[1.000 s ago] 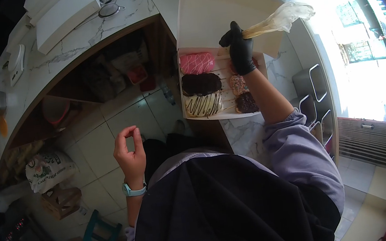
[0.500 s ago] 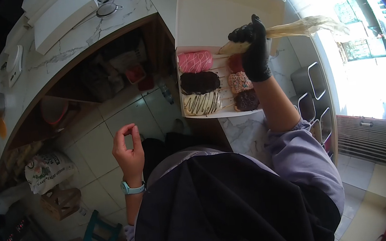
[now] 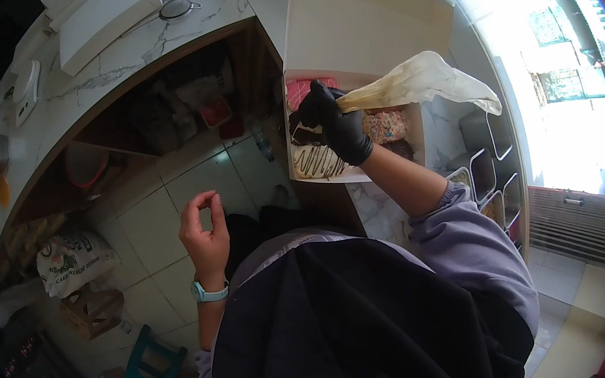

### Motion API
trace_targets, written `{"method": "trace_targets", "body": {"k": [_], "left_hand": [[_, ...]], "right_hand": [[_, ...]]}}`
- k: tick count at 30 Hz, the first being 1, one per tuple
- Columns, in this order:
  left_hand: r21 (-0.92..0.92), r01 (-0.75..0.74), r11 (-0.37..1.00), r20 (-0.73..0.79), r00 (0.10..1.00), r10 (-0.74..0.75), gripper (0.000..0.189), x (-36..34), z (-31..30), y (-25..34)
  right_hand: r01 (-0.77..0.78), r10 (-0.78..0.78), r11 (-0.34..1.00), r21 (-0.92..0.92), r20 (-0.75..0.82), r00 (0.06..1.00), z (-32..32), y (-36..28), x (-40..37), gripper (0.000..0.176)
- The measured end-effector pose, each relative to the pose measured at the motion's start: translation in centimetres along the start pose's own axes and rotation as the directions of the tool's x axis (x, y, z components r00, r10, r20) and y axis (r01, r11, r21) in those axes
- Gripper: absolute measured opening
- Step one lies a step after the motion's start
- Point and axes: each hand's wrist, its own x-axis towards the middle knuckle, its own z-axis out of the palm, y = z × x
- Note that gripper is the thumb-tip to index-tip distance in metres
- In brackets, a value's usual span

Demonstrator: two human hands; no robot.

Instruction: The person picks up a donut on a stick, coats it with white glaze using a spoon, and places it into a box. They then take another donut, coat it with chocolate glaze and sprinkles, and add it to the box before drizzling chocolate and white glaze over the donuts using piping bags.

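Black-gloved, the right hand (image 3: 336, 127) is closed around a cream piping bag (image 3: 417, 80) and hovers over the left row of pastries in the open white box (image 3: 366, 25) on the marble counter (image 3: 384, 213). Below it lies a chocolate-striped white eclair (image 3: 318, 163), with a sprinkled doughnut (image 3: 385, 126) beside it. The bare left hand (image 3: 205, 234), teal watch (image 3: 208, 294) on its wrist, hangs over the tiled floor, thumb and forefinger pinched on nothing.

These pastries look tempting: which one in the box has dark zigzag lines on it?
The pale long pastry at the box's near left, beside the gloved right hand; the pink pastry and sprinkled doughnut lack lines.
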Motion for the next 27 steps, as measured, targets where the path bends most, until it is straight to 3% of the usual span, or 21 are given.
{"method": "trace_targets", "body": {"k": [5, 8, 11, 15, 19, 27], "left_hand": [[-0.005, 0.015, 1.0, -0.007, 1.0, -0.015, 0.008, -0.2, -0.1, -0.1], [0.001, 0.011, 1.0, -0.003, 1.0, -0.011, 0.008, -0.4, 0.0, -0.3], [0.01, 0.01, 1.0, 0.005, 1.0, -0.01, 0.008, -0.5, 0.1, -0.4], [0.006, 0.014, 1.0, 0.009, 1.0, -0.014, 0.008, -0.5, 0.0, -0.7], [0.009, 0.024, 1.0, 0.007, 1.0, -0.024, 0.009, -0.5, 0.0, -0.7], [0.005, 0.022, 1.0, 0.014, 1.0, -0.022, 0.009, -0.5, -0.1, -0.9]], "right_hand": [[0.06, -0.059, 0.996, 0.059, -0.019, 0.998, -1.3, 0.7, 1.9, 0.038], [0.008, -0.011, 0.999, 0.033, 0.102, 0.995, -0.3, 0.4, -0.7, 0.038], [-0.058, 0.058, 0.998, -0.013, -0.008, 0.998, 0.2, 0.0, -1.3, 0.037], [0.056, -0.056, 0.998, 0.003, -0.037, 0.998, -1.9, 0.0, 1.4, 0.04], [0.022, -0.021, 1.0, -0.007, 0.056, 0.998, -0.6, -0.4, -1.5, 0.04], [0.045, -0.044, 0.999, 0.016, -0.014, 0.999, -2.9, -0.4, 0.5, 0.04]]}}
